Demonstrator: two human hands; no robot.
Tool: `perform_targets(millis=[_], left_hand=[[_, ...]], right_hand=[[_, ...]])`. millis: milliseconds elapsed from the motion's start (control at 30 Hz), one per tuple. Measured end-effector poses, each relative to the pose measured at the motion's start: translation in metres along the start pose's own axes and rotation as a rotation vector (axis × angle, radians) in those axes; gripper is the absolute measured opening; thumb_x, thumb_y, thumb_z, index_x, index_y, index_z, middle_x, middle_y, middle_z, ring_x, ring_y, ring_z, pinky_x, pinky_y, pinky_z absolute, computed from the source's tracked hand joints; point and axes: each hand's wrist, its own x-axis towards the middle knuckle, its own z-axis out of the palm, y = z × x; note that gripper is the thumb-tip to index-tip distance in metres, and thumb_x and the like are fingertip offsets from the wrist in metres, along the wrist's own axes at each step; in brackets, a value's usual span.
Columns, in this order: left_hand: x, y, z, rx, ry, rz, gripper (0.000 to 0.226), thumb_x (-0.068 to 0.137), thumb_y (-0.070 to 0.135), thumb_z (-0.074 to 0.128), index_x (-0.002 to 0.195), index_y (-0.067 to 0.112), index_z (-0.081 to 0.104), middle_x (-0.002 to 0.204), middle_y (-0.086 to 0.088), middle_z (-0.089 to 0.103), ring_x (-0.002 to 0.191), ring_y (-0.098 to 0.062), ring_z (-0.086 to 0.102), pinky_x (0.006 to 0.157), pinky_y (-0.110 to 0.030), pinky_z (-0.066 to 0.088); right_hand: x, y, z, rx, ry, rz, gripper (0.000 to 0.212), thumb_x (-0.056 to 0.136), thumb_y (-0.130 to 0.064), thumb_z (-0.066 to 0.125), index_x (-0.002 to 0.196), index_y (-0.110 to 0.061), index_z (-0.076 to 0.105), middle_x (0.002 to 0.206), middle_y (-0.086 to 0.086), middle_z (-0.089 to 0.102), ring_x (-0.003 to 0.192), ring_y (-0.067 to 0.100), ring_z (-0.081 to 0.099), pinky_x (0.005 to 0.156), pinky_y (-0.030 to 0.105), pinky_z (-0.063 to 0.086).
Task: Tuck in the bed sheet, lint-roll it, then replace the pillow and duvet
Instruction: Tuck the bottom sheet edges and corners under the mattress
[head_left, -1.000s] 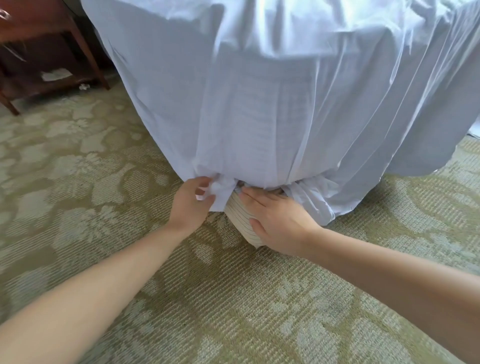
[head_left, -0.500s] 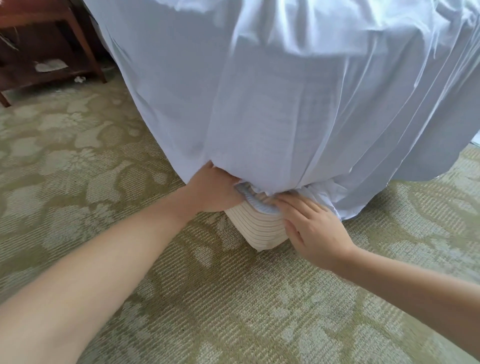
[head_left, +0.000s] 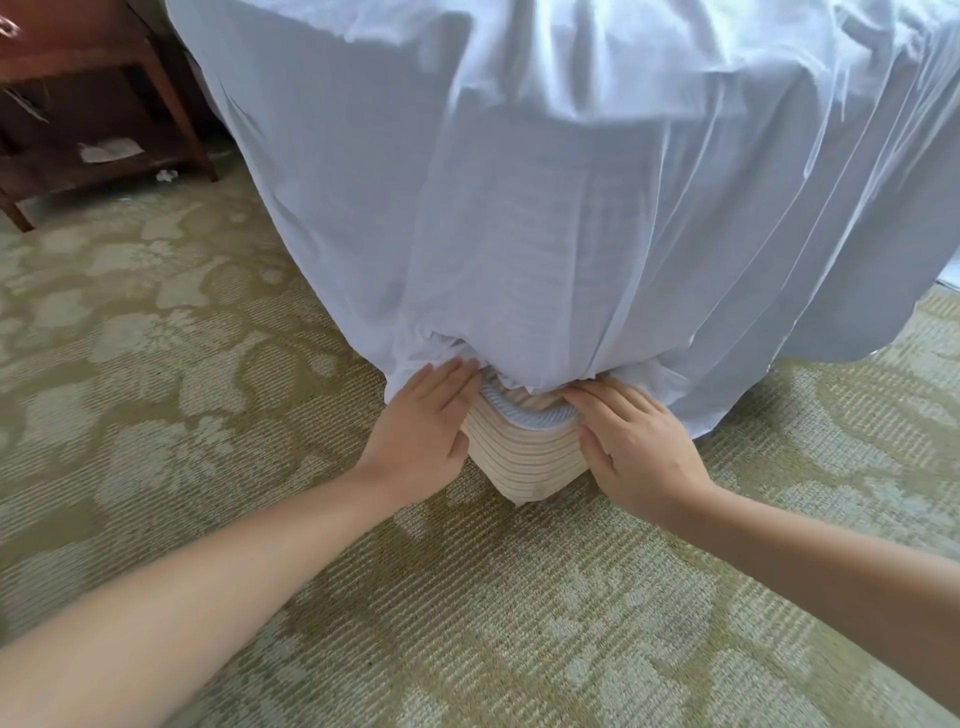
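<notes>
— Cotton, thin and limp: the bed sheet drapes the bed corner at frame centre, hem bunched low.
— Hands?
— Left hand and right hand press flat, fingers straight, gripping nothing. Probably best pinched at the hem.

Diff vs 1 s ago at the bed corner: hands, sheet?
The left hand let go its pinch grip on the sheet hem and now presses flat at the corner. The right hand shifted right, so more of the striped bed base shows. The sheet's right side hangs untucked as before.
</notes>
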Motion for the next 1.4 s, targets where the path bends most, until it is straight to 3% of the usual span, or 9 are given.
perform_targets(millis=[167,400,567,800,933,1033,1133,1233,1400], left_hand=[[-0.005,0.021,-0.005,0.020,-0.042,0.420,0.044,0.081,0.008,0.044,0.120,-0.002,0.063,0.123,-0.014,0.063,0.117,-0.028,0.057,0.103,-0.041,0.044],[0.020,0.052,-0.006,0.057,-0.120,0.221,0.054,0.083,0.024,0.039,0.130,0.004,0.057,0.124,-0.007,0.063,0.116,-0.022,0.058,0.094,-0.035,0.051],[0.024,0.068,-0.003,0.077,-0.134,0.224,0.058,0.086,0.024,0.042,0.140,0.003,0.045,0.144,-0.009,0.047,0.134,-0.022,0.042,0.110,-0.034,0.032],[0.039,0.085,0.012,0.085,-0.106,0.136,0.060,0.078,0.017,0.051,0.135,-0.003,0.049,0.137,-0.016,0.053,0.125,-0.029,0.052,0.105,-0.037,0.035],[0.047,0.098,0.011,0.135,-0.131,0.102,0.067,0.094,0.025,0.041,0.152,0.008,0.013,0.159,-0.004,0.016,0.145,-0.017,0.016,0.117,-0.029,0.010],[0.049,0.101,0.012,0.149,-0.121,0.086,0.069,0.089,0.022,0.050,0.150,0.002,0.022,0.155,-0.011,0.027,0.142,-0.024,0.027,0.116,-0.033,0.017],[0.048,0.097,0.017,0.134,-0.079,0.120,0.067,0.069,0.015,0.070,0.130,-0.006,0.052,0.130,-0.019,0.058,0.117,-0.031,0.058,0.100,-0.042,0.044],[0.051,0.098,0.012,0.127,-0.064,0.143,0.055,0.073,0.017,0.057,0.122,-0.007,0.059,0.121,-0.019,0.063,0.108,-0.031,0.064,0.091,-0.041,0.051],[0.051,0.092,0.018,0.156,-0.101,0.179,0.058,0.077,0.020,0.038,0.124,-0.008,0.057,0.123,-0.020,0.062,0.109,-0.031,0.063,0.092,-0.041,0.051]], right_hand=[[-0.017,0.013,0.001,-0.116,-0.062,-0.061,0.052,0.082,-0.022,0.042,0.128,-0.001,0.057,0.133,0.010,0.055,0.124,0.024,0.042,0.105,0.035,0.030],[0.012,0.026,-0.004,-0.159,-0.173,0.019,0.050,0.076,-0.021,0.044,0.120,-0.007,0.063,0.120,0.007,0.065,0.119,0.026,0.054,0.108,0.035,0.025],[-0.011,0.022,-0.008,-0.130,-0.067,0.002,0.049,0.078,-0.017,0.060,0.126,-0.007,0.057,0.125,0.009,0.060,0.117,0.029,0.054,0.098,0.040,0.045],[-0.003,0.041,-0.008,0.213,-0.342,0.828,0.049,0.090,-0.053,0.049,0.125,-0.020,0.038,0.103,0.002,0.061,0.085,0.025,0.061,0.064,0.031,0.043],[0.004,0.043,0.002,0.696,-0.042,1.008,0.026,0.097,-0.030,0.046,0.116,-0.013,0.054,0.095,0.004,0.066,0.084,0.024,0.065,0.075,0.041,0.055],[0.009,0.048,-0.009,0.683,0.167,0.835,0.015,0.096,-0.016,0.046,0.107,-0.014,0.057,0.087,0.000,0.062,0.076,0.016,0.055,0.068,0.030,0.043],[-0.007,0.057,-0.012,0.386,0.051,0.493,0.029,0.098,-0.021,0.046,0.121,-0.006,0.054,0.107,0.005,0.060,0.097,0.021,0.054,0.081,0.031,0.039],[-0.025,0.065,0.000,0.051,-0.166,0.275,0.056,0.095,-0.040,0.031,0.135,-0.004,0.047,0.132,0.009,0.054,0.127,0.027,0.045,0.111,0.036,0.027],[-0.016,0.069,0.000,-0.078,-0.204,0.265,0.061,0.091,-0.037,0.024,0.138,-0.004,0.044,0.141,0.012,0.046,0.136,0.028,0.035,0.117,0.037,0.011]])
